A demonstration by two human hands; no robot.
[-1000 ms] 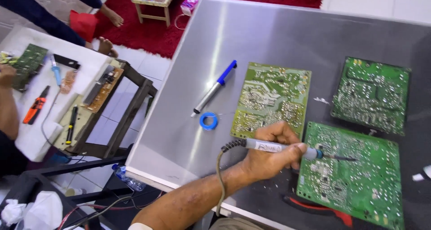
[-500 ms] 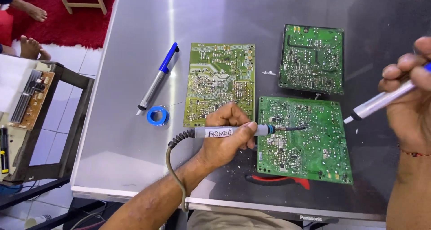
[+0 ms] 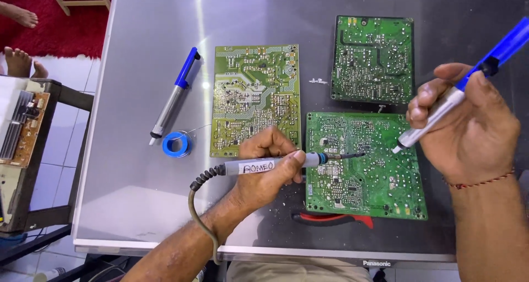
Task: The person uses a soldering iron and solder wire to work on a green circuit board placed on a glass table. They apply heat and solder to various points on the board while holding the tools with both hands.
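Observation:
My left hand (image 3: 264, 174) grips a grey soldering iron (image 3: 317, 160) by its handle. The iron's tip rests on the near green circuit board (image 3: 374, 194), around its upper middle. My right hand (image 3: 474, 133) holds a blue and silver desoldering pump (image 3: 498, 53) tilted, with its nozzle just above the same board, a little right of the iron's tip. The iron's cord (image 3: 195, 210) loops off the front table edge.
A yellow-green board (image 3: 253, 89) and a second green board (image 3: 372, 59) lie further back on the grey table (image 3: 138, 205). Another desoldering pump (image 3: 173, 95) and a blue solder spool (image 3: 176, 144) lie left. Red-handled pliers (image 3: 336, 220) poke out under the near board. Left stands a side table (image 3: 22, 128); a person's feet (image 3: 19, 64) show.
My right hand has come in from the right with the pump and lowered its nozzle close to the iron's tip. My left hand keeps the iron on the near board.

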